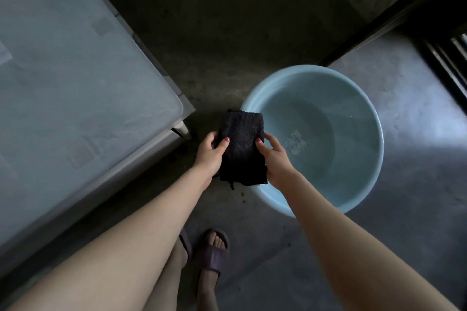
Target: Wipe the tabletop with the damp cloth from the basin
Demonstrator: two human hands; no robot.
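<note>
A dark, folded cloth point(242, 146) hangs between both hands over the left rim of a pale blue basin point(364, 118) that stands on the floor. My left hand point(210, 153) grips the cloth's left edge, thumb on top. My right hand point(274, 156) grips its right edge the same way. Shallow water lies in the basin's bottom. The frosted glass tabletop point(75, 88) fills the left side of the view, its rounded corner just left of the cloth.
A table leg point(182, 130) shows under the corner. My feet in dark slippers point(212, 255) stand on the concrete floor below the hands. A dark threshold strip point(379, 25) and a barred grille point(452, 63) lie to the upper right.
</note>
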